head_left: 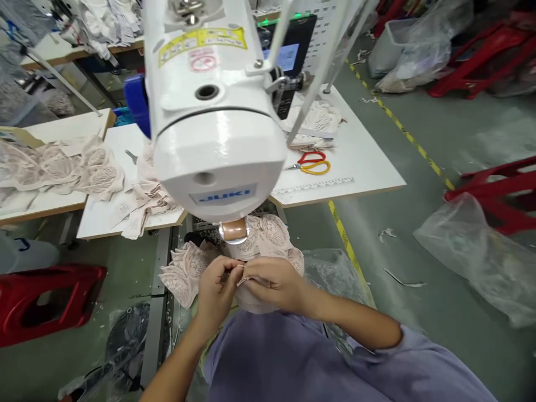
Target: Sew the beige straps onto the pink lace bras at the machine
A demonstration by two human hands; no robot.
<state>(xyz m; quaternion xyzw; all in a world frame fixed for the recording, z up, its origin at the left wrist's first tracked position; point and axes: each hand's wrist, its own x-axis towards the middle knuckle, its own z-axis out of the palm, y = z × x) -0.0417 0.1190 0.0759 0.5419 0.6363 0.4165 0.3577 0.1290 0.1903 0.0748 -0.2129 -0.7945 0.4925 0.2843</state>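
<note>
My left hand (215, 287) and my right hand (272, 285) meet just below the head of a white sewing machine (209, 111). Both pinch the edge of a pale pink lace garment piece (188, 273) that spreads under and around them. The fingertips touch over a small fold of the lace. The needle area is hidden behind the machine head.
Piles of the same pink lace (62, 167) lie on the white tables (368, 167) at left. Red and yellow scissors (312, 163) lie on the right table. A red stool (42, 301) stands at lower left. Clear plastic bags (481, 257) sit on the floor at right.
</note>
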